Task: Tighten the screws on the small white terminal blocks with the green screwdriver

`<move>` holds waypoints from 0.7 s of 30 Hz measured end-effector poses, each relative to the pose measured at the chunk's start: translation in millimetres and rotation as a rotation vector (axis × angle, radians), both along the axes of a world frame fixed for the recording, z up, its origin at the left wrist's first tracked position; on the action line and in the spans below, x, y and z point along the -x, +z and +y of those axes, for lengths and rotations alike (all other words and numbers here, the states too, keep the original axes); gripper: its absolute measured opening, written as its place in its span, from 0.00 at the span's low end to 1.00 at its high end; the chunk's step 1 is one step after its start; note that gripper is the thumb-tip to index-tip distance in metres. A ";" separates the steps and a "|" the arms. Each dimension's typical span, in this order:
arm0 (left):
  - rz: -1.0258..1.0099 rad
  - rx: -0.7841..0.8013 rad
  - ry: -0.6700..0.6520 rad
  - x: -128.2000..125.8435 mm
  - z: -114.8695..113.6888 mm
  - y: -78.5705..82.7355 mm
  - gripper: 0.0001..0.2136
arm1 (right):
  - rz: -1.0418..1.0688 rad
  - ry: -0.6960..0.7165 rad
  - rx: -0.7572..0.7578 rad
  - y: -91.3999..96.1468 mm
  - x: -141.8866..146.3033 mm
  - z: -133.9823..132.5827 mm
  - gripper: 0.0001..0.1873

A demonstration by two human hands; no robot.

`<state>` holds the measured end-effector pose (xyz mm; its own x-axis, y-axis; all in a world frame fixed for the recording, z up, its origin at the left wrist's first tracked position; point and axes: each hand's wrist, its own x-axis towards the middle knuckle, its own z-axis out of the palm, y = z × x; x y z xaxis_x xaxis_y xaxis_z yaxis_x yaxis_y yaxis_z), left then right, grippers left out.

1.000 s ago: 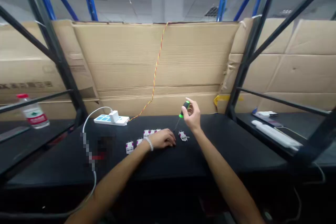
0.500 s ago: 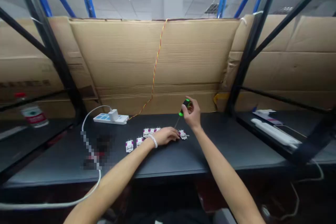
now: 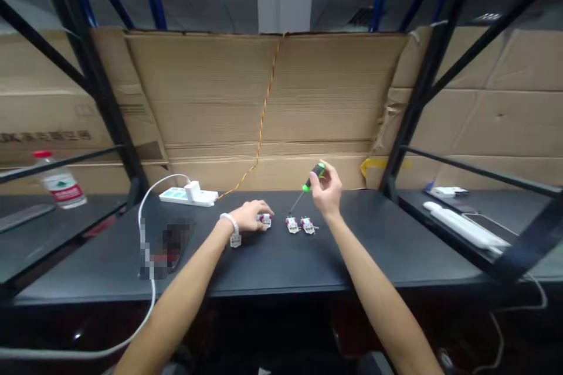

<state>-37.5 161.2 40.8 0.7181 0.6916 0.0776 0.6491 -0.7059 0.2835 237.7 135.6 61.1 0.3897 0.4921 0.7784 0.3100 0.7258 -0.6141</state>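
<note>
A second small white-and-purple plastic module (image 3: 292, 225) now pairs with the first module (image 3: 308, 226) on the black desk (image 3: 285, 269), while the left hand (image 3: 250, 215), fingers half-curled, hold unclear, has moved to another module (image 3: 266, 220) and the right hand (image 3: 326, 192) pinches a green-and-black screwdriver (image 3: 309, 181).

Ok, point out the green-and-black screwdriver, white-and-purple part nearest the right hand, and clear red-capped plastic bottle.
Green-and-black screwdriver (image 3: 305, 188): head view, green handle end.
White-and-purple part (image 3: 307, 225): head view, body's middle.
Clear red-capped bottle (image 3: 65, 188): head view, label.
</note>
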 end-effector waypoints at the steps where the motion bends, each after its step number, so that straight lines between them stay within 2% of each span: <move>1: 0.036 0.015 0.022 2.2 0.7 0.0 0.23 | -0.008 0.024 0.006 -1.0 1.5 0.4 0.28; 8: 0.016 0.041 0.026 -6.1 -2.3 -4.5 0.21 | -0.095 0.144 0.060 -12.7 21.6 -1.2 0.29; 13: 0.032 0.021 -0.038 -15.3 -7.1 -6.0 0.21 | -0.148 0.170 0.066 -18.9 32.0 -3.4 0.27; 21: 0.023 -0.004 -0.080 -17.1 -5.2 -10.0 0.19 | -0.187 0.161 0.063 -19.7 32.3 -4.9 0.27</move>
